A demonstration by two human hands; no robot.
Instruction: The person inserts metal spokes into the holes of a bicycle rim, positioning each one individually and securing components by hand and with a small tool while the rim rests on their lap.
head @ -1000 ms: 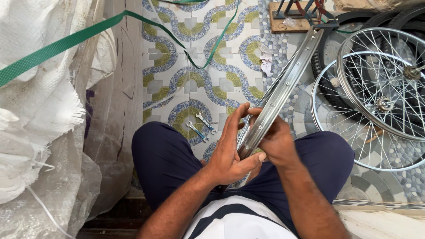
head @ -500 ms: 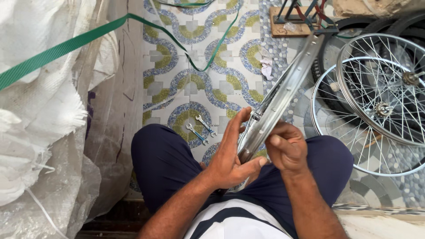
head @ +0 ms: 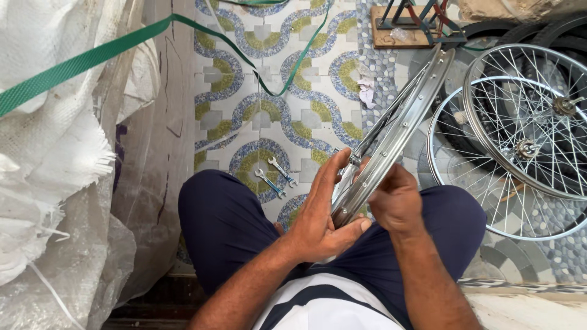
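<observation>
A silver bicycle wheel rim (head: 411,115) stands on edge between my knees, slanting up to the right. My left hand (head: 323,214) wraps its lower end, thumb under the rim and fingers stretched up along the left side. My right hand (head: 396,197) presses on the rim's right side with its fingers curled; what those fingers hold is hidden. Thin spokes (head: 391,113) show along the rim's left face.
Two spoked wheels (head: 526,134) lie overlapping on the floor at right, beside black tyres (head: 538,30). Two small spanners (head: 275,176) lie on the patterned tiles ahead of my knees. White woven sacks (head: 55,159) with a green strap (head: 92,58) fill the left. A wooden stand (head: 403,27) sits at the back.
My right hand has slid down and to the right along the rim. The left hand has kept its grip on the rim's lower end.
</observation>
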